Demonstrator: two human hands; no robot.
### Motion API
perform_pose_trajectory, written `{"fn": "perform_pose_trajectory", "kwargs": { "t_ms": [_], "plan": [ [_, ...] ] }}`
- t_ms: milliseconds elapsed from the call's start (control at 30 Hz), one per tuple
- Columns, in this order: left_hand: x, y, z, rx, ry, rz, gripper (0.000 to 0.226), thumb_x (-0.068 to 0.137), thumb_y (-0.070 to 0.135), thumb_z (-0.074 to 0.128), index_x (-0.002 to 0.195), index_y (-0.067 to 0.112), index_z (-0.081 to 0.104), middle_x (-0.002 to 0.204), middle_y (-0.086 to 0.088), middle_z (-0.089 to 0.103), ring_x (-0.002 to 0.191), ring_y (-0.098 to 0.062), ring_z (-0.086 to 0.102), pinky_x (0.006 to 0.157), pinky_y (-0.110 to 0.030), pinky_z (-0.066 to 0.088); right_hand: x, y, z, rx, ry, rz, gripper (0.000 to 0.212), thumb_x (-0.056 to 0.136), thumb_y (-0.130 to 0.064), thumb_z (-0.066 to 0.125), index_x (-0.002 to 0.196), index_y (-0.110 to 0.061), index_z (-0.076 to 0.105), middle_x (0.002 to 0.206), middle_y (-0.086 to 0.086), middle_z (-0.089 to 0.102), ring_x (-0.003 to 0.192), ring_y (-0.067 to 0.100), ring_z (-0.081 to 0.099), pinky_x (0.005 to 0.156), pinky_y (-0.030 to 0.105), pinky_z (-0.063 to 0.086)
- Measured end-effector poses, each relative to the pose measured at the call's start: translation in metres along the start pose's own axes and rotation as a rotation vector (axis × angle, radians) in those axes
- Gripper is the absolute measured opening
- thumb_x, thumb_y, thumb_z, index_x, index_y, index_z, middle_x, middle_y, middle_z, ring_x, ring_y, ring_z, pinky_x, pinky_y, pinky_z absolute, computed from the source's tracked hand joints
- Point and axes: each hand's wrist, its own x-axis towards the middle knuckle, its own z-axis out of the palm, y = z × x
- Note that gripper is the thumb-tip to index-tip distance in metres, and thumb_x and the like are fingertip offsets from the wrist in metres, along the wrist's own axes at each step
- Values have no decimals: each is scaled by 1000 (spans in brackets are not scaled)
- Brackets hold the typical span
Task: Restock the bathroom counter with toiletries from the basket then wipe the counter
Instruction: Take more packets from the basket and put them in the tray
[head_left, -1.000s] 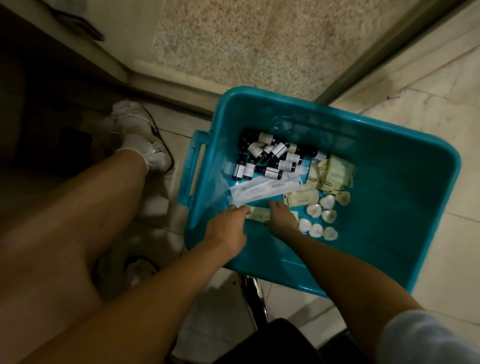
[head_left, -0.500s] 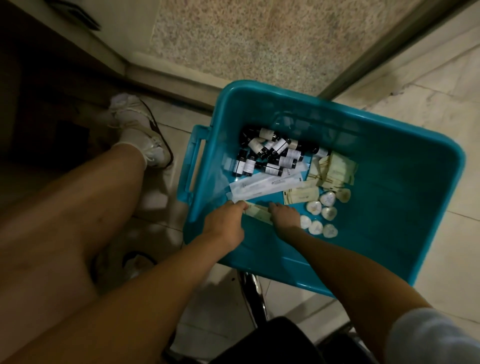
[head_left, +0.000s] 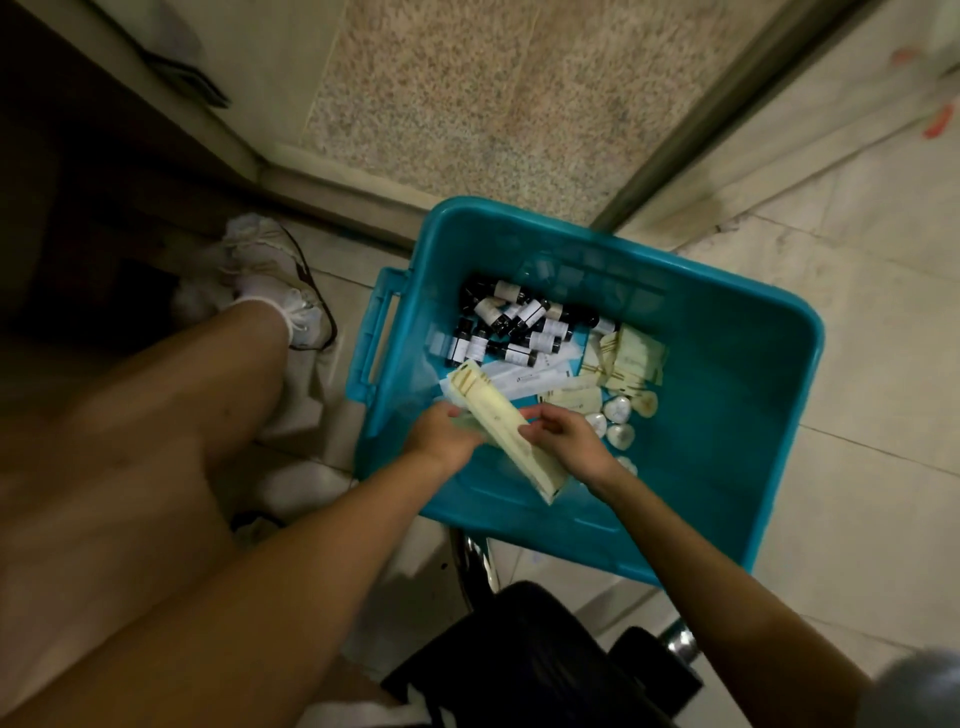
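- And up it comes: a long cream packet (head_left: 501, 423) that lay flat on the basket floor half a second ago is now lifted, tilted from far-left down to near-right.
- Left hand (head_left: 441, 441) is closed on the packet's left edge; right hand (head_left: 563, 441) pinches its right edge with curled fingers. Both hands hold the same item.
- The teal basket (head_left: 737, 467) sits on the floor tiles, and plenty remains inside: dark small bottles (head_left: 511, 325) at the far left, white sachets (head_left: 519, 379) beneath the packet's far end, cream sachets (head_left: 631, 358) and round soaps (head_left: 618, 413) to the right.
- My read: restocking has only begun, with the first pick in hand. The counter is out of view, wiping not yet started.
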Motion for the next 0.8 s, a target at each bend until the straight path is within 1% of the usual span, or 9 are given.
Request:
{"fn": "perform_pose_trajectory", "kwargs": {
  "t_ms": [67,167,200,233,367,500,667,767,800],
  "plan": [
    [-9,4,1,-130,0,-6,39,89,14,59,127,9,52,117,-18,61,95,-32,63,87,-37,51,-13,-19,6,93,12,-50,13,88,-10,63,99,-17,64,83,11,64,72,12,57,61,13,43],
    [-26,14,-2,-343,39,18,24,96,10,46,116,8,58,97,-13,60,55,-13,60,50,-20,47,-29,-44,15,202,40,-102,11,86,-7,64,92,-16,61,80,9,66,74,15,61,66,21,46],
    [-31,17,-4,-422,61,27,21,97,9,44,112,8,58,93,-12,60,47,-8,59,43,-17,45,-34,-51,17,237,55,-112,11,86,-7,64,88,-16,60,79,8,66,73,14,62,66,22,48],
    [-37,20,-6,-486,78,37,19,98,9,43,110,7,58,91,-11,60,47,-8,59,43,-15,45,-39,-59,19,271,69,-122,11,86,-7,64,85,-15,58,79,7,66,72,14,62,65,23,51],
    [-64,30,-15,-577,65,98,16,99,11,43,107,5,56,100,-12,59,66,-16,57,62,-25,50,-64,-82,12,309,73,-155,11,92,-8,56,82,-11,60,77,3,65,62,6,64,62,22,54],
    [-90,38,-17,-497,87,249,12,98,8,42,97,5,54,94,-12,57,67,-15,55,50,-17,49,-90,-100,3,229,39,-148,16,98,-11,47,86,-9,57,82,4,65,69,9,64,61,17,53],
    [-124,42,-23,-483,181,406,12,97,9,43,91,6,51,84,-5,57,78,-18,57,59,-22,51,-121,-124,-4,112,68,-194,17,101,-18,39,95,-10,53,95,6,62,83,13,61,67,21,52],
    [-147,46,-38,-526,232,470,20,98,12,43,79,13,49,82,-4,58,78,-20,59,62,-28,53,-142,-146,-5,66,109,-259,18,101,-19,37,88,-13,48,89,5,59,79,13,60,65,22,52],
    [-155,48,-45,-533,250,500,22,98,13,43,77,16,49,81,-4,59,81,-23,60,66,-35,55,-150,-155,-5,59,111,-293,18,101,-20,38,87,-13,47,87,6,58,77,14,60,65,23,52]
  ]
}}
